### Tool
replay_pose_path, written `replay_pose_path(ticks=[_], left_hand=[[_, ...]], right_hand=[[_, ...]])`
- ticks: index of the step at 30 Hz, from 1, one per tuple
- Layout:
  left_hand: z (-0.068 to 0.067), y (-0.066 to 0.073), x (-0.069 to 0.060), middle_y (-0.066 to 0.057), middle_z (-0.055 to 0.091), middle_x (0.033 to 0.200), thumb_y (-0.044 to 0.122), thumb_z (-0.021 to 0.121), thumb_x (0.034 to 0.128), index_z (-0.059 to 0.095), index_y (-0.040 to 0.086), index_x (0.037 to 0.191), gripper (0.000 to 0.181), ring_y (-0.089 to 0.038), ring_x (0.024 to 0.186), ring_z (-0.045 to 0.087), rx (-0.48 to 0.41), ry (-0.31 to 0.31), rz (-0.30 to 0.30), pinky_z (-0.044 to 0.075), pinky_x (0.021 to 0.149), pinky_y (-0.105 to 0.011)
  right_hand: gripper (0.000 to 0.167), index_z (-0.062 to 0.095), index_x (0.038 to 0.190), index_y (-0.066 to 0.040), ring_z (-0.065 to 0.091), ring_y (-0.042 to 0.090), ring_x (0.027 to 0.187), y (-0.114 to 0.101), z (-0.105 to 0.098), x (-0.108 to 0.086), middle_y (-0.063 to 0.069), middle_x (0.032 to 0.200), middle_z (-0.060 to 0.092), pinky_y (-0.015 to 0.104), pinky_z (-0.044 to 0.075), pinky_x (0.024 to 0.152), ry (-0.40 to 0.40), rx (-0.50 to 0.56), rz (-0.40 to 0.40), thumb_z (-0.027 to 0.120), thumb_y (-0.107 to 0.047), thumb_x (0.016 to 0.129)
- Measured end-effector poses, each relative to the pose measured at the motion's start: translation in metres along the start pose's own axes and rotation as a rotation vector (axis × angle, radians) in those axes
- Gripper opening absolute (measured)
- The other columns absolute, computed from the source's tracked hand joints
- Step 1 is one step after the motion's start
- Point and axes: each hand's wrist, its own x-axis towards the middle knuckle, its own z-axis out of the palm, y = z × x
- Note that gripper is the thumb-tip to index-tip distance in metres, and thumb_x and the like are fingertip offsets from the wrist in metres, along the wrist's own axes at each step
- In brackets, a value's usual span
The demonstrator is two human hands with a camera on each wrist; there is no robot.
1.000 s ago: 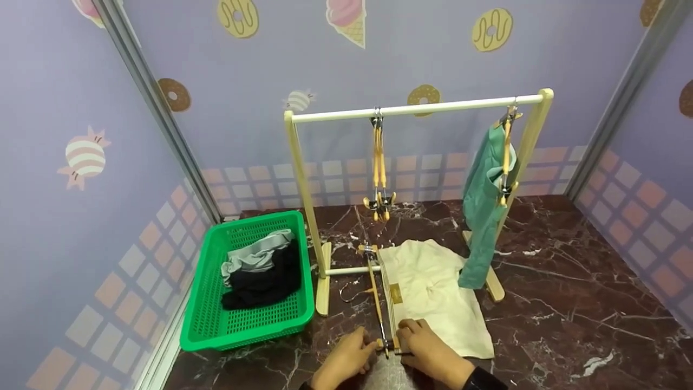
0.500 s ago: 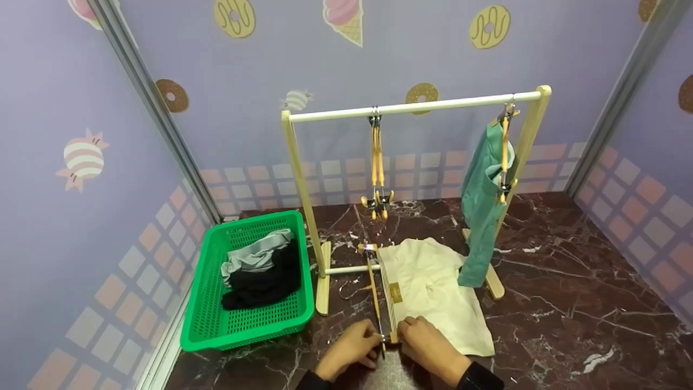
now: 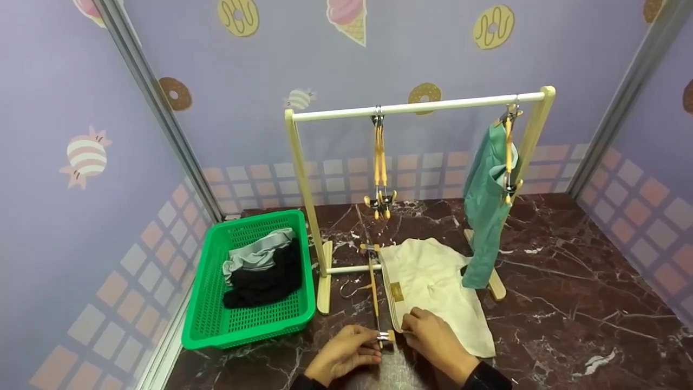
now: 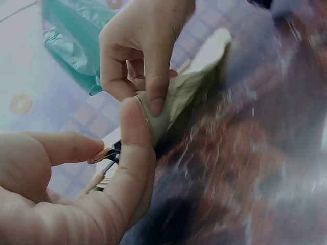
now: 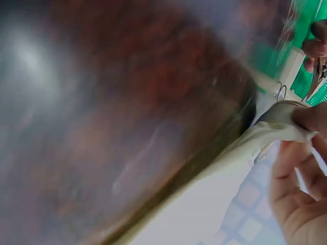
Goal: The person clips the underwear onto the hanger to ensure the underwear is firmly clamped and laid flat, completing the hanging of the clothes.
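Cream shorts (image 3: 441,292) with a brown patch lie on the dark marbled table, waistband toward the left. Beside that waistband lies a wooden clip hanger (image 3: 374,298), its hook pointing left. My left hand (image 3: 342,352) pinches the near clip (image 3: 385,336) of the hanger between thumb and finger. In the left wrist view, the clip (image 4: 113,152) sits just apart from the cloth. My right hand (image 3: 436,338) pinches the near corner of the waistband. The right wrist view shows this corner of the shorts (image 5: 278,125) lifted between thumb and fingers.
Behind stands a wooden rack (image 3: 422,108) with bare clip hangers (image 3: 380,162) at its middle. Teal pants (image 3: 484,216) hang at its right end, their hem near the shorts. On the left, a green basket (image 3: 197,303) holds grey and black clothes (image 3: 265,281).
The near clip has come off the waistband corner and moved slightly up with my left hand. My right hand has shifted up a little and now pinches the freed corner.
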Motion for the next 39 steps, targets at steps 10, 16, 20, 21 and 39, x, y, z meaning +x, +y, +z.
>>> replay_pose_path(ticks=[10,16,20,21,39], left_hand=[[0.000,-0.006,0.000,-0.013,0.070,0.082,0.020,0.063,0.1024,0.064,-0.015,0.106,0.035,-0.017,0.072,0.072,-0.032,-0.062,-0.007,0.061,0.077,-0.032],[0.003,-0.008,0.000,-0.015,0.071,0.082,0.017,0.059,0.1033,0.066,-0.013,0.104,0.030,-0.022,0.074,0.074,-0.054,-0.002,0.015,0.061,0.080,-0.037],[0.003,-0.010,0.000,-0.015,0.072,0.080,0.011,0.057,0.1034,0.067,-0.012,0.103,0.025,-0.022,0.074,0.074,-0.126,0.035,0.037,0.061,0.080,-0.036],[0.003,-0.010,0.001,-0.014,0.072,0.080,0.010,0.057,0.1030,0.067,-0.011,0.103,0.023,-0.021,0.074,0.073,-0.137,0.043,0.043,0.061,0.079,-0.035],[0.013,-0.009,0.001,-0.020,0.073,0.080,0.010,0.065,0.0996,0.068,-0.022,0.098,0.032,-0.014,0.060,0.069,0.015,0.183,0.194,0.060,0.062,-0.026]], right_hand=[[0.033,0.057,0.079,-0.017,0.053,0.010,0.075,0.006,-0.002,0.002,-0.008,0.081,0.049,0.026,0.049,0.063,0.123,-0.023,-0.115,0.082,0.002,0.068],[0.034,0.058,0.078,-0.016,0.054,0.010,0.074,0.009,-0.001,0.000,-0.007,0.081,0.049,0.026,0.049,0.063,0.139,-0.020,-0.160,0.082,0.004,0.065],[0.034,0.059,0.079,-0.017,0.053,0.009,0.074,0.008,-0.001,-0.001,-0.007,0.081,0.049,0.025,0.048,0.063,0.151,-0.015,-0.173,0.081,0.004,0.065],[0.034,0.059,0.079,-0.017,0.053,0.009,0.074,0.007,-0.001,0.000,-0.007,0.081,0.049,0.025,0.048,0.063,0.160,-0.015,-0.176,0.082,0.004,0.065],[0.038,0.059,0.079,-0.016,0.051,0.007,0.077,-0.001,0.004,0.004,-0.008,0.084,0.051,0.021,0.045,0.067,0.241,-0.026,-0.235,0.085,0.005,0.063]])
